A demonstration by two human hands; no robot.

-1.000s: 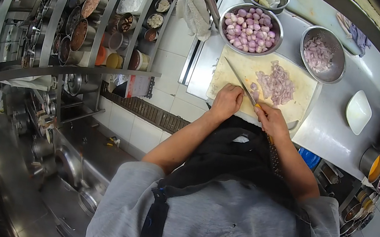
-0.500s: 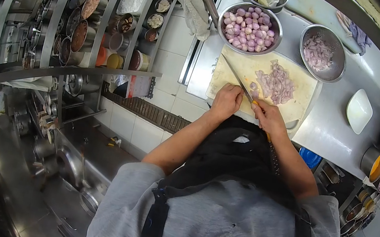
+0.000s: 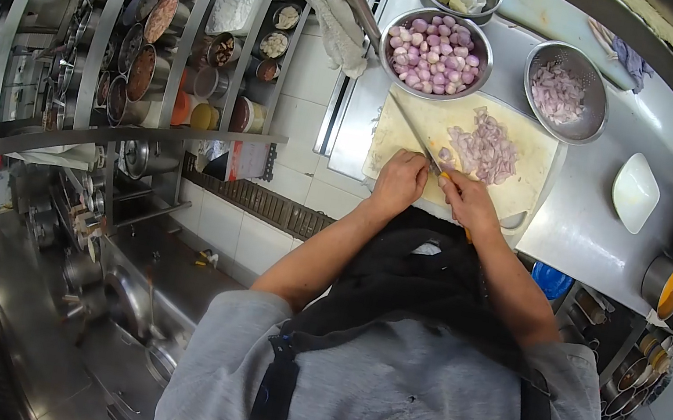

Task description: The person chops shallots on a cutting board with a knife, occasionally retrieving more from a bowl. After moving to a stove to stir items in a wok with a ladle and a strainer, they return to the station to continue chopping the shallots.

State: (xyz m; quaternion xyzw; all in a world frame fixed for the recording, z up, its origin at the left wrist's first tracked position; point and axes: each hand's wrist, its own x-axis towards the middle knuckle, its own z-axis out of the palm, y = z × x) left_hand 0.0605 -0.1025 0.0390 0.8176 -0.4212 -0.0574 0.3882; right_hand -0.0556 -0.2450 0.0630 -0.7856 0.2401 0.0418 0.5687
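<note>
Right hand: your right hand (image 3: 469, 204) grips the knife (image 3: 414, 128) by its yellow handle, blade toward 11 o'clock.
Left hand: your left hand (image 3: 400, 183) is curled beside the blade; whether it pinches anything, you cannot tell.
Chopped onion (image 3: 489, 149): on the board (image 3: 390, 148), 1 o'clock from your right hand.
Around the board: onion bowl (image 3: 485, 75), 11 o'clock; strainer (image 3: 594, 97), 2 o'clock; white dish (image 3: 636, 193), 3 o'clock on the table (image 3: 570, 222).

Shirt (image 3: 406, 382): grey, a bit mottled, short loose sleeves | Apron (image 3: 406, 297): black, small whitish patch (image 3: 426, 247) at the front | Shoulder straps (image 3: 270, 404): two, black, wide | Left hand (image 3: 401, 182), right hand (image 3: 469, 204): bare
</note>
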